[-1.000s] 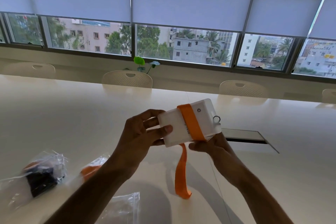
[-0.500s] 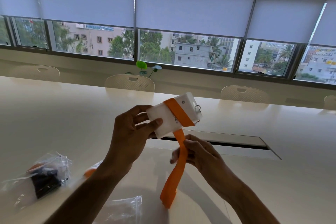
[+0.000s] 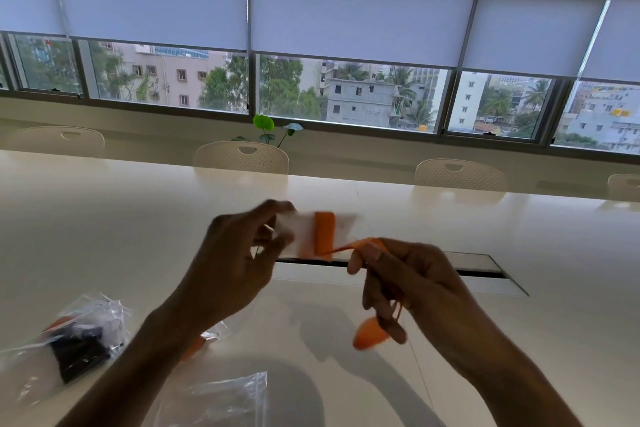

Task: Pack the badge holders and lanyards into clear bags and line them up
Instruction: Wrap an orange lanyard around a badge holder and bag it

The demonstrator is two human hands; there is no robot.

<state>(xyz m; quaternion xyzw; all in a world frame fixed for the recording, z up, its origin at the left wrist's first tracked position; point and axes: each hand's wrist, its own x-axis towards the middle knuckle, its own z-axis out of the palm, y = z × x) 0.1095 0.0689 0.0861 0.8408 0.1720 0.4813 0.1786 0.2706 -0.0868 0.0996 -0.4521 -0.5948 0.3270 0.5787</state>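
Both forearms reach up from the bottom, left hand raised with thumb and fingers pinching the white badge holder, right hand just beside it with fingers curled round the orange lanyard, both kinda motion-blurred.

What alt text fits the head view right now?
The left hand holds a white badge holder above a white table while the right hand wraps its orange lanyard around it. Clear bags lie nearby.
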